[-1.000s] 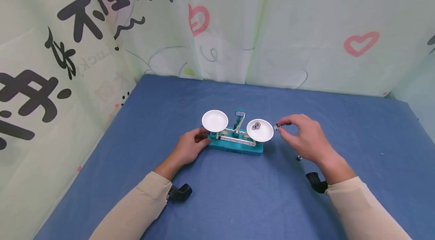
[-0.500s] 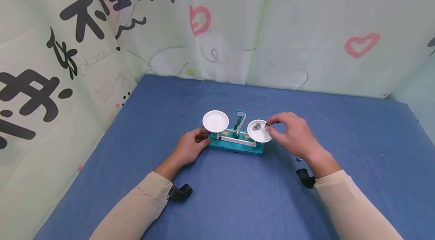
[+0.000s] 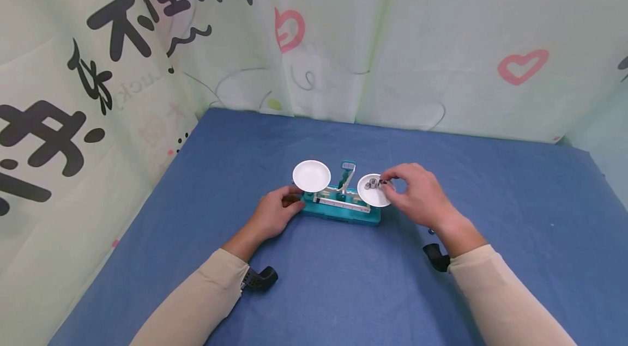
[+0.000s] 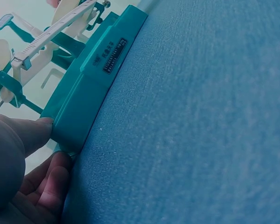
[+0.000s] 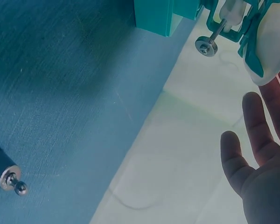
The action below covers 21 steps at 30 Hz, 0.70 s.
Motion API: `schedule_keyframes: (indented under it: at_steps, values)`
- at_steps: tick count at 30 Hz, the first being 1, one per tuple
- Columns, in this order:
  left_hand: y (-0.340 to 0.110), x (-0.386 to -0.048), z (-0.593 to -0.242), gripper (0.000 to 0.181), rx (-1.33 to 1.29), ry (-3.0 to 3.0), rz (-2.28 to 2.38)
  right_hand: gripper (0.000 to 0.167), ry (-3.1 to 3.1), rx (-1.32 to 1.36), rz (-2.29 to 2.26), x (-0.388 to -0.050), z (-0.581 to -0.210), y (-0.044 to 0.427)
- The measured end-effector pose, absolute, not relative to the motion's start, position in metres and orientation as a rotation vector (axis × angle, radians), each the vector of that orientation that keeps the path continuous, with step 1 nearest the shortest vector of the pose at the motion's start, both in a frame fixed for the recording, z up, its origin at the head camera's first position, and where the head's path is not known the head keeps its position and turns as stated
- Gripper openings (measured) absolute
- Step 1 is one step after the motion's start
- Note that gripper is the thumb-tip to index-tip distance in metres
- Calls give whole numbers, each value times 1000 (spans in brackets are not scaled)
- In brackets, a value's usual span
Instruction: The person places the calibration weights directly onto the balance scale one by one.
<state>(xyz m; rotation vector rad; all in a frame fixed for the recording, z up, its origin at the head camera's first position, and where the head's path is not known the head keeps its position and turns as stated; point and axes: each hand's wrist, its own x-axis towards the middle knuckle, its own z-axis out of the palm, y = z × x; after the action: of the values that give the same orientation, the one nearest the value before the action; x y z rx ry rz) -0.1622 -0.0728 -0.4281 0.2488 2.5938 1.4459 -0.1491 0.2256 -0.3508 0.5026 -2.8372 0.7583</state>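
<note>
A teal balance scale (image 3: 343, 214) with two white pans stands on the blue cloth. My left hand (image 3: 275, 212) grips the left end of its base; in the left wrist view the thumb lies on the base's end and the fingers curl at its lower corner. My right hand (image 3: 419, 196) is at the right pan (image 3: 374, 199), thumb and forefinger pinching a small metal weight (image 3: 383, 182) over it. Beside that weight, small metal weights (image 3: 371, 184) lie in the pan. Nothing lies in the left pan (image 3: 311, 176). The right wrist view hides the pinching fingertips.
Another metal weight (image 5: 8, 173) lies on the cloth below my right hand, mostly covered by the wrist in the head view. A knobbed screw (image 5: 206, 46) sticks out of the scale's right end. A printed pale curtain (image 3: 417, 62) hangs behind the table.
My right hand has moved left from beside the right pan to over it, carrying the pinched weight in among the others. My left hand stays on the base.
</note>
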Motion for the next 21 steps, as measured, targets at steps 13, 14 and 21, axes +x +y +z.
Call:
schedule_keyframes:
  at_steps: [13,14,21]
  values:
    - [-73,-162,-428,31,263,2590,1461,14,-2838,504,743,-150,-353,225]
    - [-73,-162,-428,30,263,2589,1462,14,-2839,498,745,-149,-353,225]
    - [-73,-162,-428,31,257,2591,1457,16,-2841,453,768,-146,-351,227]
